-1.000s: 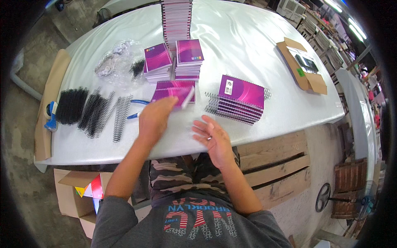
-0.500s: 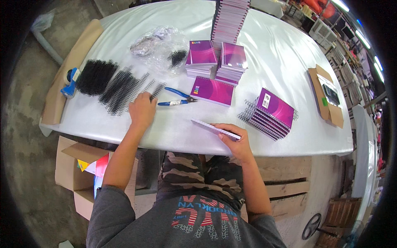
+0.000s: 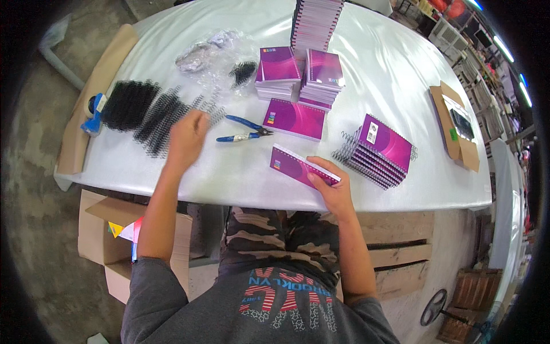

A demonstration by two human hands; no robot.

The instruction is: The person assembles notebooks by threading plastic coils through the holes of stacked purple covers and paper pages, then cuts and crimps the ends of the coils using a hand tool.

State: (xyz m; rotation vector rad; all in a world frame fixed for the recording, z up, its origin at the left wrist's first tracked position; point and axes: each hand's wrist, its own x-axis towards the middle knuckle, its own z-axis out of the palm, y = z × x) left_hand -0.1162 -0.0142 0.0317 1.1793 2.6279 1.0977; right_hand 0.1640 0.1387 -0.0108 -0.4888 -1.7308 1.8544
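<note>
My right hand (image 3: pixel 333 186) grips a purple notebook (image 3: pixel 298 166) by its right end, thumb on the cover. The notebook is tilted above the near table edge, its punched edge up, with no coil seen in it. My left hand (image 3: pixel 188 137) is closed over the near end of the loose black spiral coils (image 3: pixel 163 117); its fingertips are hidden, so I cannot make out what they hold. Beside it lie blue-handled pliers (image 3: pixel 240 136). Another purple notebook (image 3: pixel 295 119) lies flat beyond the pliers. At right, notebooks with coils in them (image 3: pixel 381 152) are stacked.
Two stacks of purple notebooks (image 3: pixel 279 66) stand at the back, before a tall notebook pile (image 3: pixel 315 26). A clear plastic bag (image 3: pixel 209 54) lies behind the coils. Far left are a blue tape dispenser (image 3: pixel 93 117) and rolled brown paper (image 3: pixel 103 92). An opened cardboard piece (image 3: pixel 450 129) lies far right.
My right hand has turned the notebook so its purple cover now shows. My left hand has shifted slightly up and left over the coils. The view has tilted a little.
</note>
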